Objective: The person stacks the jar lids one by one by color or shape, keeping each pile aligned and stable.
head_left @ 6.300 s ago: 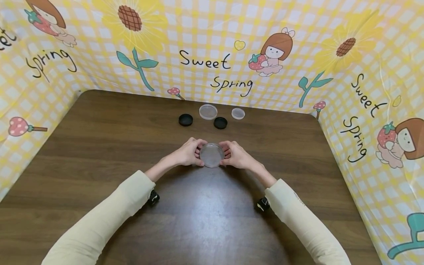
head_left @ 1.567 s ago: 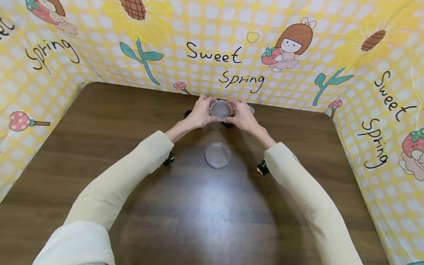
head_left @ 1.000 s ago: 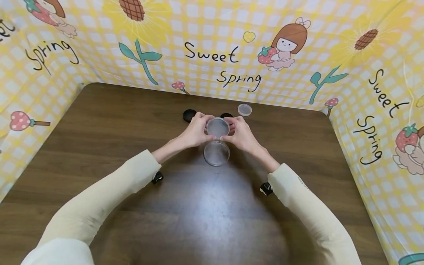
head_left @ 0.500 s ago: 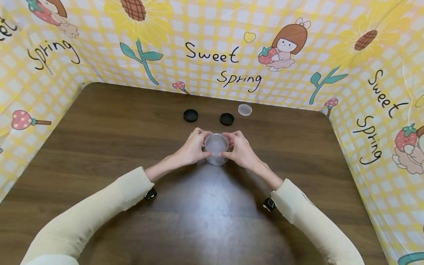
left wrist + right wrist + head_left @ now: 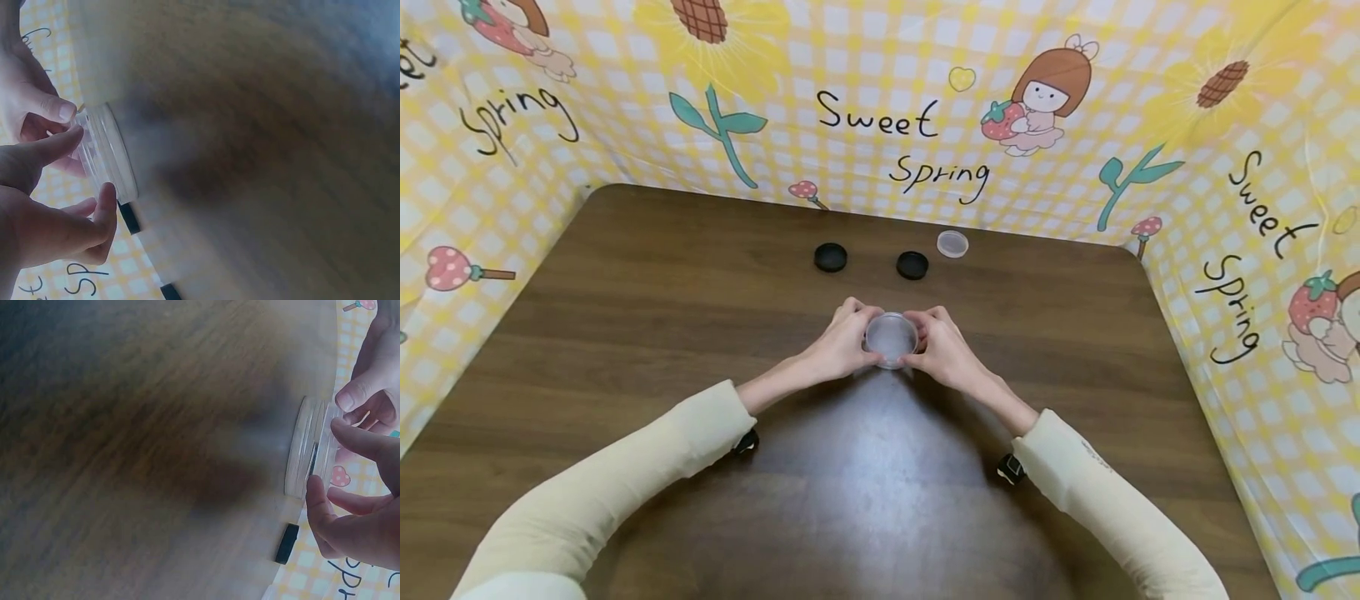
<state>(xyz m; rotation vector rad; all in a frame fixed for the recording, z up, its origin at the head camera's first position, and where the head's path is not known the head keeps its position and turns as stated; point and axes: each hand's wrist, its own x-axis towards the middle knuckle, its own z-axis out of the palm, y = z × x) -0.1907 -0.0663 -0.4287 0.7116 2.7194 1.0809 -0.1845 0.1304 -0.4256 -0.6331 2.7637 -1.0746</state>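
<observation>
My left hand point(image 5: 844, 340) and right hand point(image 5: 946, 346) pinch a clear round petri dish point(image 5: 891, 337) from its two sides, thumbs at the near edge and fingers behind. Directly beneath it, on the table, lies another clear dish point(image 5: 301, 450), slightly wider. In the right wrist view the upper dish point(image 5: 326, 444) sits right at the top of the lower one, stacked and nearly level. Seen from the head, the upper dish covers nearly all of the lower. The left wrist view shows the thumb and fingers of the left hand point(image 5: 69, 225) at the rims.
Two black round shallow dishes point(image 5: 831, 257) point(image 5: 912, 265) lie towards the back of the brown wooden table point(image 5: 700, 275). A smaller clear disc point(image 5: 952, 244) is behind the right one. A yellow checked cloth point(image 5: 880, 192) walls off the back and sides.
Earlier both hands left the first clear dish mid-table and picked up another from the back. They have since brought it nearer and lowered it onto the first, uncovering the black dishes.
</observation>
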